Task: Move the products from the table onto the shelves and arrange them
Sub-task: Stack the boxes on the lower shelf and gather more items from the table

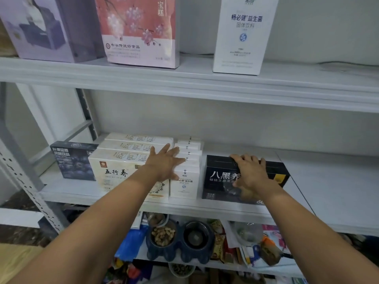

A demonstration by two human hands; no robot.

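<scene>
On the middle shelf [328,181] a black box [217,179] with white lettering stands upright, and my right hand [251,173] grips its top front edge. To its left stands a row of narrow white boxes [185,185], then a row of cream boxes [114,171] with black characters. My left hand [166,160] lies flat with spread fingers across the tops of the cream and white boxes. A dark blue blueberry box [71,160] stands at the far left of that shelf.
The upper shelf [184,83] carries a lilac box [41,27], a pink blossom box [139,31] and a tall white box [244,35]. Below, a blue double bowl [178,240] with nuts sits among snack packets. The grey perforated upright [24,177] stands at left.
</scene>
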